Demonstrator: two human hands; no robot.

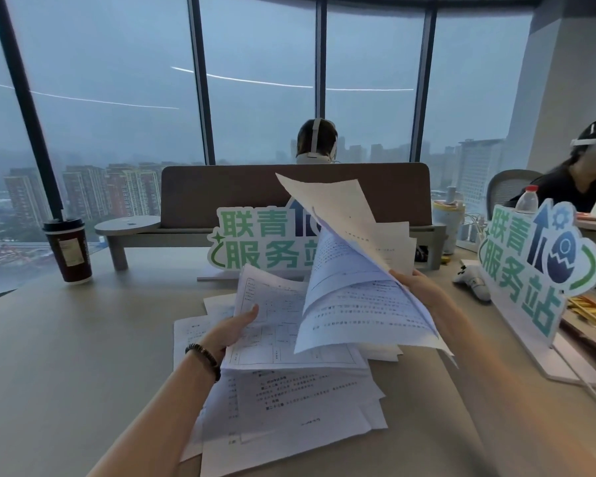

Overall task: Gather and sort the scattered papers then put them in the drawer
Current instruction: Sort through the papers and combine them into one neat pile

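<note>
— White sheets everywhere: where do the papers [289,401] lie?

— Most are spread in a loose heap on the beige table [66,356], right in front of the person. Some are lifted off it.

— Who holds what?

— The left hand [229,330], a dark bead bracelet [203,359] on its wrist, holds a form sheet [276,325] by its left edge, thumb on top; the fingers under it are hidden. The right hand [418,287] grips a raised bundle [355,297] of several sheets at its right edge, fingers curled round it. The bundle fans and bends upward, its top sheet curling toward the window.

— And around them?

— A dark red paper cup [69,249] with a black lid stands well apart to the left. Behind the papers a green-lettered sign [255,242] stands upright, partly covered by the raised sheets; a second like sign [530,266] stands to the right. A low padded divider [221,191] runs across the table's far side, and a person's head [316,141] shows above it. Another person [578,177] sits at far right, beside a plastic bottle [527,199].
</note>
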